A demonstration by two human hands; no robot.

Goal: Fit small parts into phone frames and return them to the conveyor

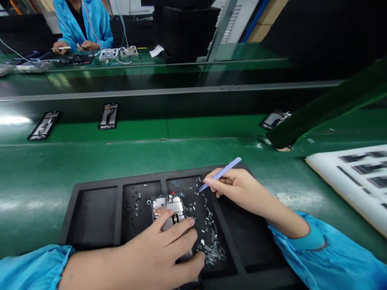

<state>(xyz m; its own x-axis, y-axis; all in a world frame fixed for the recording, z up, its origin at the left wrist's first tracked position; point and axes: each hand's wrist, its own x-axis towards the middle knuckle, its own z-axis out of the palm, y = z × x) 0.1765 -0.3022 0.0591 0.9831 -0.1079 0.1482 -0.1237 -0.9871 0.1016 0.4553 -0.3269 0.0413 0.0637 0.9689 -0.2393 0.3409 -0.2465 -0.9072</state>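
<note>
My left hand (163, 251) lies over an opened phone (167, 203), its fingers curled across the phone's face and far edge; the palm hides its lower part. The phone's inside shows silver shields and a copper-coloured patch. Between the thumb and fingers of my right hand (232, 185) is a pair of lilac tweezers (222, 172), tips pointing down to the left. Those tips are at or just above small pieces scattered in a compartment of the black tray (120, 213). Many tiny silvery parts (213, 251) lie to the right of the phone.
Past the tray, two opened phones (108, 117) lie at the left and another phone part (273, 119) at the right, near a slanted dark green post (320, 108). A white foam sheet (335, 177) with dark pieces is at the right. A co-worker in blue (84, 24) sits opposite.
</note>
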